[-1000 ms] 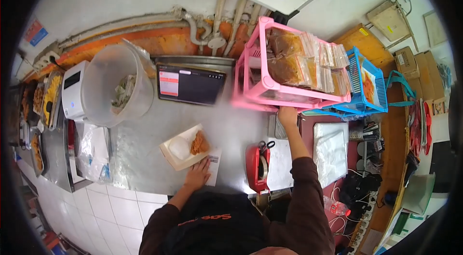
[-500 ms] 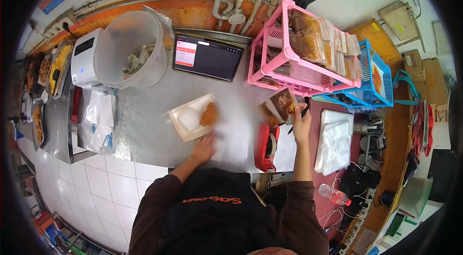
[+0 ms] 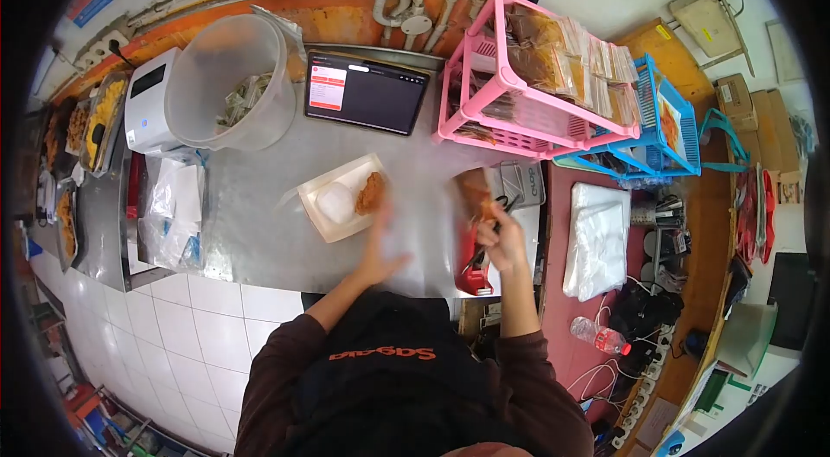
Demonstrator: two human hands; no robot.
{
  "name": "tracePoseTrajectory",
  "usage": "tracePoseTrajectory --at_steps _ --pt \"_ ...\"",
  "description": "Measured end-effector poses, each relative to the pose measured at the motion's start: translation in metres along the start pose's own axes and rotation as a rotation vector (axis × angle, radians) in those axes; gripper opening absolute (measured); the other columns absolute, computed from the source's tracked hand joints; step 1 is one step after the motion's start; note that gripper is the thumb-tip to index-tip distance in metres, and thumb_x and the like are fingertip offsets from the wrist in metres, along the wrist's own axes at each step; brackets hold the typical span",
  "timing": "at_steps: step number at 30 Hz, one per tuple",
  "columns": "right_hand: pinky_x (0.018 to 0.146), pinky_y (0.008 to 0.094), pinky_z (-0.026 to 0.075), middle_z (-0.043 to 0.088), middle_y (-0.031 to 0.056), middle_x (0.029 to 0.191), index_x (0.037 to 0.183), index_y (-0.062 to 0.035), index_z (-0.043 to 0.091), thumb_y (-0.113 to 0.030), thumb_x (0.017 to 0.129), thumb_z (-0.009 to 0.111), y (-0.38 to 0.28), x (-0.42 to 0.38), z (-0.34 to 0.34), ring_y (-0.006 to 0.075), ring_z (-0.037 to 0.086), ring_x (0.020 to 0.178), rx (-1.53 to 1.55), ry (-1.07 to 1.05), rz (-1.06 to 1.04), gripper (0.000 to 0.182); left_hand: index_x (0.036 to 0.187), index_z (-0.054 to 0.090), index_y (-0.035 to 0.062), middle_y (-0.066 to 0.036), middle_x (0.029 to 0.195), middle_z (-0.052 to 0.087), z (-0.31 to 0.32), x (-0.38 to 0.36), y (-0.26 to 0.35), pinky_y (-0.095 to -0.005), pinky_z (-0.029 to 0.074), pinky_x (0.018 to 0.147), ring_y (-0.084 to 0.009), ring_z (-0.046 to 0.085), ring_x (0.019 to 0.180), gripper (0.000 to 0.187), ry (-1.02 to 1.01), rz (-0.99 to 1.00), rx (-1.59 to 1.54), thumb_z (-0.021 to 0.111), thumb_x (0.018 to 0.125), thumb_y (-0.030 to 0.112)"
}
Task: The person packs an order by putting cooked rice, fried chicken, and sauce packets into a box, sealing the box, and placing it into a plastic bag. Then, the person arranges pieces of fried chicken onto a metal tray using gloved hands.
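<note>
A paper food box (image 3: 329,230) lies on the metal counter, with a white mound of rice (image 3: 336,202) and a brown fried piece (image 3: 370,194) inside. My left hand (image 3: 373,256) is beside the box's right end, its thumb apart from its blurred fingers and nothing held. In my right hand (image 3: 507,242) is a clear sachet of brown sauce (image 3: 475,191), pinched at its near end and smeared by motion. Something black, perhaps scissors, shows around that hand. Beneath the hand stands a red tape dispenser (image 3: 473,281), partly covered.
A tablet (image 3: 367,92) stands at the back beside a clear tub (image 3: 226,81) with crumpled paper. A pink rack (image 3: 493,94) of filled sachets and a blue basket (image 3: 674,133) stand right. Plastic bags (image 3: 598,241) lie near a bottle (image 3: 600,336).
My right hand has moved left and slightly nearer with the sachet, over the tape dispenser. My left hand has turned upright from lying flat at the box's near edge.
</note>
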State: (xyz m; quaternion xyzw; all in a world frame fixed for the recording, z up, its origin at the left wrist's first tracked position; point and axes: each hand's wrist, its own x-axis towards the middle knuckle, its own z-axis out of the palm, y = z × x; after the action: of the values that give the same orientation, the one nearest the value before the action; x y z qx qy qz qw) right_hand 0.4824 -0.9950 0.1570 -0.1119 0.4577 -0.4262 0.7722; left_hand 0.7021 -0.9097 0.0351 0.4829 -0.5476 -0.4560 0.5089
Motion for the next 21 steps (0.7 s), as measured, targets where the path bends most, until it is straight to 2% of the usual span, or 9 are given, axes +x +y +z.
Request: tracePoseTrajectory --at_steps 4,6,7,10,11,12,13,16,21 --pt "0.038 0.02 0.022 0.043 -0.0014 0.064 0.092 -0.0128 0.049 -0.016 0.088 0.049 0.03 -0.011 0.002 0.0065 0.028 0.038 0.113 -0.116 0.111 0.004 0.121 0.043 0.002 -0.011 0.125 0.044 -0.017 0.047 0.052 -0.0345 0.036 0.094 -0.0193 0.042 0.115 0.045 0.12 0.08 -0.06 0.058 0.084 0.022" --pt "0.038 0.0201 0.022 0.044 -0.0011 0.065 0.092 -0.0123 0.049 -0.015 0.088 0.049 0.034 -0.018 0.005 0.0064 0.027 0.038 0.088 -0.115 0.117 0.005 0.101 0.052 0.001 -0.005 0.098 0.054 -0.034 0.06 0.055 -0.0285 0.039 0.085 -0.0131 0.05 0.096 0.022 -0.219 -0.23 -0.224 0.055 0.087 0.018" --pt "0.038 0.0203 0.022 0.045 -0.0008 0.065 0.092 -0.0119 0.05 -0.015 0.087 0.05 0.034 -0.02 0.006 0.0063 0.027 0.038 0.058 -0.108 0.107 0.006 0.087 0.053 0.0012 0.001 0.08 0.053 -0.037 0.066 0.074 -0.0248 0.041 0.073 -0.0079 0.049 0.079 0.014 -0.172 -0.167 -0.15 0.052 0.088 0.015" --pt "0.037 0.0217 0.02 0.044 -0.0013 0.065 0.089 -0.0101 0.05 -0.014 0.084 0.05 0.024 -0.025 0.002 0.006 0.026 0.038 -0.152 -0.299 -0.009 0.006 0.088 0.055 0.0017 0.001 0.081 0.054 -0.051 0.073 0.103 -0.024 0.042 0.066 -0.0075 0.05 0.075 0.013 -0.231 -0.166 -0.105 0.053 0.088 0.014" --pt "0.042 0.0202 0.028 0.054 0.0024 0.078 0.093 -0.0067 0.052 -0.01 0.08 0.054 0.02 -0.026 -0.004 0.0065 0.035 0.042 -0.155 -0.249 -0.003 0.014 0.088 0.055 0.0017 0.001 0.081 0.054 -0.054 0.075 0.114 -0.024 0.042 0.066 -0.0075 0.05 0.075 0.013 -0.23 -0.17 -0.102 0.053 0.088 0.014" --pt "0.042 0.0202 0.028 0.054 0.0024 0.078 0.093 -0.0067 0.052 -0.01 0.08 0.054 0.023 -0.024 -0.005 0.0065 0.035 0.042 -0.152 -0.25 0.0 0.014 0.087 0.056 0.0016 0.0 0.078 0.055 -0.058 0.078 0.126 -0.0235 0.043 0.064 -0.0073 0.05 0.072 0.012 -0.267 -0.143 -0.096 0.054 0.087 0.014" --pt "0.046 0.0191 0.031 0.057 0.0049 0.09 0.099 -0.005 0.052 -0.008 0.078 0.057 0.023 -0.022 0.007 0.0067 0.039 0.046 -0.477 -0.193 -0.345 0.021 0.086 0.057 0.0015 0.0 0.076 0.056 -0.062 0.081 0.137 -0.023 0.043 0.061 -0.007 0.05 0.068 0.012 -0.303 -0.115 -0.091 0.055 0.087 0.014" --pt "0.063 0.0172 0.038 0.054 0.0094 0.119 0.11 -0.0045 0.053 -0.005 0.072 0.065 -0.002 -0.039 0.054 0.0099 0.054 0.066 -0.908 -0.12 -0.656 0.039 0.084 0.059 0.001 -0.001 0.072 0.059 -0.068 0.088 0.167 -0.0232 0.043 0.063 -0.0081 0.052 0.066 0.012 -0.475 0.002 0.053 0.057 0.085 0.013" --pt "0.059 0.0244 0.044 0.059 0.008 0.107 0.097 -0.0058 0.056 -0.014 0.072 0.07 -0.009 -0.033 0.097 0.0175 0.061 0.068 -1.336 -0.575 -0.625 0.03 0.082 0.06 0.0016 -0.003 0.072 0.06 -0.073 0.092 0.193 -0.0239 0.044 0.064 -0.0094 0.055 0.068 0.011 -0.58 0.016 0.027 0.058 0.084 0.013"
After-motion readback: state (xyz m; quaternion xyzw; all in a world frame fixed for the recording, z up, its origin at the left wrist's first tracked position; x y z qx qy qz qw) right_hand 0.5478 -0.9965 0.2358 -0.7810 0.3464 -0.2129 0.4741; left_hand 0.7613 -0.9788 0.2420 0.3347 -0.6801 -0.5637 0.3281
